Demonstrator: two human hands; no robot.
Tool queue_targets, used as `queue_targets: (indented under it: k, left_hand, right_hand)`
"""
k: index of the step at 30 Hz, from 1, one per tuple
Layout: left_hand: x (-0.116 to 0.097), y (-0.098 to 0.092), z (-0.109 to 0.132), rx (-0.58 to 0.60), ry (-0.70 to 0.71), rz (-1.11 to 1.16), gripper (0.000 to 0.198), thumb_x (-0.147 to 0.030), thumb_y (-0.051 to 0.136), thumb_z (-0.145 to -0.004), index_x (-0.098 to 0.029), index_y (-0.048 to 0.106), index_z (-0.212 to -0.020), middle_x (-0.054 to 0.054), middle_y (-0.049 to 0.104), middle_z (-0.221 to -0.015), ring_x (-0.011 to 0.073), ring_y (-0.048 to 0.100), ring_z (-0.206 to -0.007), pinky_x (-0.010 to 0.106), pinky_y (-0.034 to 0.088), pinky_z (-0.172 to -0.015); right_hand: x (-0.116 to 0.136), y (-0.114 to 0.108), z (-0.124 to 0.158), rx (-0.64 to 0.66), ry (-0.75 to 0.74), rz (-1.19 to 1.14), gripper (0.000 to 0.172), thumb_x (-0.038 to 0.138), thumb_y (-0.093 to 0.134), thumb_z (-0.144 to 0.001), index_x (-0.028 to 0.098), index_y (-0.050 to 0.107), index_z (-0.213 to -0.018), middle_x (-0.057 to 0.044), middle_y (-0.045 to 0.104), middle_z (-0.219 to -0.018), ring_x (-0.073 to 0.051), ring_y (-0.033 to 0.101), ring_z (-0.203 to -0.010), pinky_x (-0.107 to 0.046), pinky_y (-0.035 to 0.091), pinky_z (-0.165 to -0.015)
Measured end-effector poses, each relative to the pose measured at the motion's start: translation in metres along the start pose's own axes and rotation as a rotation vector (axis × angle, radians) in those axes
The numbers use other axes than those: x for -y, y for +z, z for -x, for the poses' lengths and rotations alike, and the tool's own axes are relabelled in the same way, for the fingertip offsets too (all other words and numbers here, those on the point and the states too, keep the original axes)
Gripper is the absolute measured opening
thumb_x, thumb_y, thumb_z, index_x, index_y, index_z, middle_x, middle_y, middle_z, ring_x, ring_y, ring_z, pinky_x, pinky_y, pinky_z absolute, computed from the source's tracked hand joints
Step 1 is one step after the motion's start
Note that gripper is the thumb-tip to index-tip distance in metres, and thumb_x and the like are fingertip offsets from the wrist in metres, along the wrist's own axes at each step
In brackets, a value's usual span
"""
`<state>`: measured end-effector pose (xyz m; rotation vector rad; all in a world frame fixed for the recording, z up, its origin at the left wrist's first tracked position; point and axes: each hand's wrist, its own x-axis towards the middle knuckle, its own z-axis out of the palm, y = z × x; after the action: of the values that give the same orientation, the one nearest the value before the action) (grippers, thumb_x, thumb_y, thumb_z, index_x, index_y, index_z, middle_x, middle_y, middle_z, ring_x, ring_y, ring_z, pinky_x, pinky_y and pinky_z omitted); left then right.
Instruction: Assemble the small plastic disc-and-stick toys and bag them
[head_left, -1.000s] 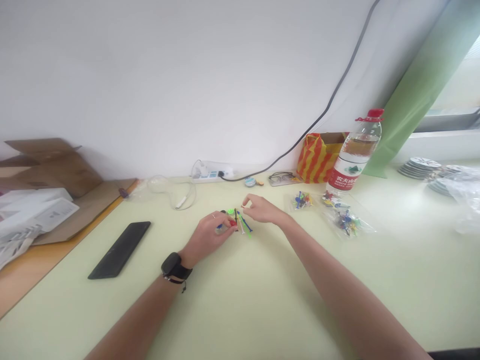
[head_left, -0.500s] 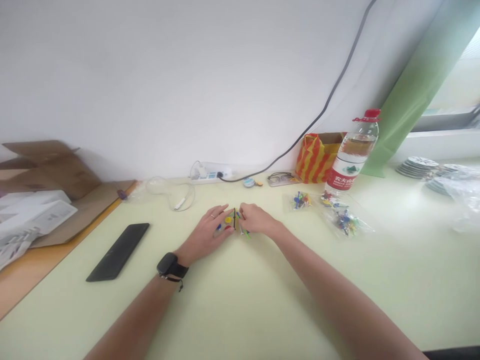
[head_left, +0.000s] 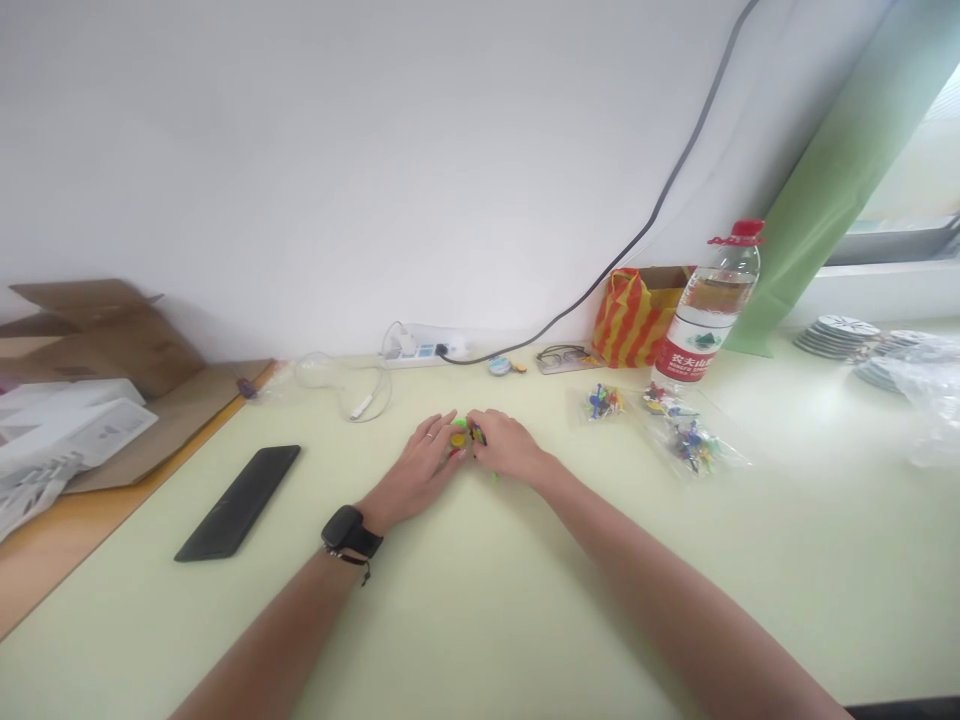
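Small colourful pieces (head_left: 458,439), yellow, green and red ones among them, lie on the pale green table (head_left: 420,620) between my hands. My left hand (head_left: 421,462) rests at their left side with its fingers apart, fingertips touching or covering some of them. From the right, my right hand (head_left: 501,444) closes its fingers over more pieces and a dark strip; its palm hides most of what it grips. A bit of green shows below the right fingers.
Clear bags of coloured pieces (head_left: 694,446) lie to the right, near a water bottle (head_left: 701,325) and striped bag (head_left: 637,315). Behind are glasses (head_left: 564,356) and a power strip (head_left: 420,348). At left are a black case (head_left: 238,503) and cardboard box (head_left: 112,340).
My right hand has moved slightly left and closed over the dark strip and nearby pieces, which showed more before. My left hand stays nearly in place.
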<state>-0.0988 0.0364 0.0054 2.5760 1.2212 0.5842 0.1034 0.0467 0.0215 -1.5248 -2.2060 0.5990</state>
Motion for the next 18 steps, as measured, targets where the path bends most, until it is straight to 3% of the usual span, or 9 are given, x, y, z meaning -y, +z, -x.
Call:
queue_targets:
  k: [3, 7, 10, 14, 18]
  left_hand:
    - [0.0, 0.002, 0.0, 0.005, -0.008, 0.012, 0.042, -0.04, 0.035, -0.108, -0.029, 0.041, -0.147, 0.006, 0.039, -0.161, 0.0277, 0.025, -0.153, 0.053, 0.028, -0.124]
    - [0.0, 0.003, -0.001, -0.009, 0.032, 0.011, 0.035, -0.037, 0.032, -0.108, -0.028, 0.046, -0.14, 0.007, 0.05, -0.15, 0.0247, 0.038, -0.146, 0.048, 0.033, -0.122]
    - [0.001, 0.004, -0.002, -0.002, 0.029, 0.011, 0.033, -0.037, 0.032, -0.108, -0.027, 0.049, -0.135, 0.008, 0.051, -0.149, 0.0248, 0.038, -0.147, 0.048, 0.034, -0.121]
    - [-0.001, 0.003, -0.001, -0.002, -0.007, 0.009, 0.035, -0.039, 0.038, -0.107, -0.027, 0.049, -0.138, 0.009, 0.045, -0.155, 0.0268, 0.03, -0.152, 0.052, 0.031, -0.123]
    - [-0.009, -0.001, -0.002, -0.083, -0.006, 0.012, 0.033, -0.038, 0.051, -0.102, -0.026, 0.056, -0.132, 0.01, 0.043, -0.156, 0.0289, 0.033, -0.149, 0.051, 0.036, -0.12]
  right_hand:
    - [-0.002, 0.0, -0.001, -0.01, -0.003, -0.009, 0.013, 0.013, 0.056, -0.089, 0.02, 0.061, -0.098, -0.007, 0.063, -0.099, -0.019, 0.058, -0.088, -0.027, 0.035, -0.071]
    - [-0.004, 0.001, -0.002, -0.011, -0.007, -0.036, 0.01, 0.01, 0.059, -0.086, 0.019, 0.062, -0.086, -0.005, 0.064, -0.092, -0.018, 0.058, -0.086, -0.025, 0.036, -0.07]
    - [-0.004, 0.002, -0.003, -0.004, -0.018, -0.069, 0.012, 0.007, 0.061, -0.083, 0.019, 0.062, -0.081, -0.003, 0.064, -0.087, -0.016, 0.058, -0.082, -0.024, 0.036, -0.068]
    - [-0.006, 0.001, -0.006, -0.01, -0.01, -0.116, 0.013, 0.009, 0.061, -0.083, 0.02, 0.062, -0.089, -0.001, 0.065, -0.087, -0.014, 0.057, -0.078, -0.023, 0.037, -0.064]
    - [-0.015, -0.007, -0.01, -0.005, 0.018, -0.155, 0.014, 0.015, 0.065, -0.082, 0.02, 0.062, -0.095, -0.002, 0.067, -0.087, -0.014, 0.059, -0.073, -0.022, 0.039, -0.061]
